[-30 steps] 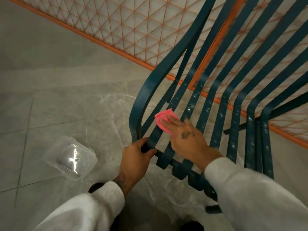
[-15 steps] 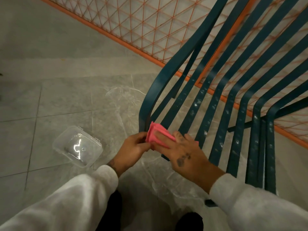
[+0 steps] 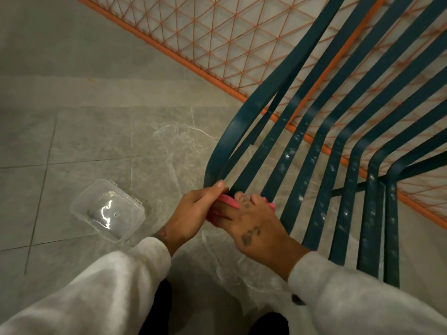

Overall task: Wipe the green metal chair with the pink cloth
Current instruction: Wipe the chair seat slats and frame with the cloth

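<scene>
The green metal chair (image 3: pixel 314 146) fills the right half of the view, its slats dusty with pale specks. The pink cloth (image 3: pixel 228 201) is bunched at the chair's near left corner, mostly hidden between my hands. My right hand (image 3: pixel 254 223) is wrapped over the cloth and presses it on the front ends of the slats. My left hand (image 3: pixel 193 213) grips the chair's left front edge, its thumb on the outer slat, touching the cloth.
A clear plastic box (image 3: pixel 107 210) lies on the grey tiled floor to the left. An orange mesh frame (image 3: pixel 217 39) lies behind and under the chair. Thin clear plastic film (image 3: pixel 242 267) covers the floor below my hands.
My right hand has pulled the cloth from further up the slats down to the near left corner. My left hand stayed at the corner. The view shifted slightly.
</scene>
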The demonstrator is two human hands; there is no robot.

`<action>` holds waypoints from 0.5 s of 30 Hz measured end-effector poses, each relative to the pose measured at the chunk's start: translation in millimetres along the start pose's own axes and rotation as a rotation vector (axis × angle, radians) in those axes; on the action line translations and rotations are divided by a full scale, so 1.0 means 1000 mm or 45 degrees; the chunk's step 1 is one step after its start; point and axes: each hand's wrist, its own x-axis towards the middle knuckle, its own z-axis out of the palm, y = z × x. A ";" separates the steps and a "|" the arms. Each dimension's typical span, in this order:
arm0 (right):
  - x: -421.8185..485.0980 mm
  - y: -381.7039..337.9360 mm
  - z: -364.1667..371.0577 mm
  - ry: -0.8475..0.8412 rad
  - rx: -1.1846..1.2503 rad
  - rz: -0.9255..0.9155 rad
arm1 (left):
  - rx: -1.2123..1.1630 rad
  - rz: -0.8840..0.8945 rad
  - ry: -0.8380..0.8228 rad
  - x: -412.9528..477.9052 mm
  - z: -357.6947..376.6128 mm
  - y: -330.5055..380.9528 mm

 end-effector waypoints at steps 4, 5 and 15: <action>-0.006 0.010 -0.007 -0.066 0.076 0.045 | -0.007 0.021 -0.049 -0.006 0.006 0.003; -0.006 0.009 -0.005 -0.061 0.106 0.060 | 0.019 0.009 -0.064 -0.007 0.007 0.001; -0.002 0.048 0.004 0.256 0.539 0.160 | 0.101 -0.050 -0.088 0.003 0.021 0.001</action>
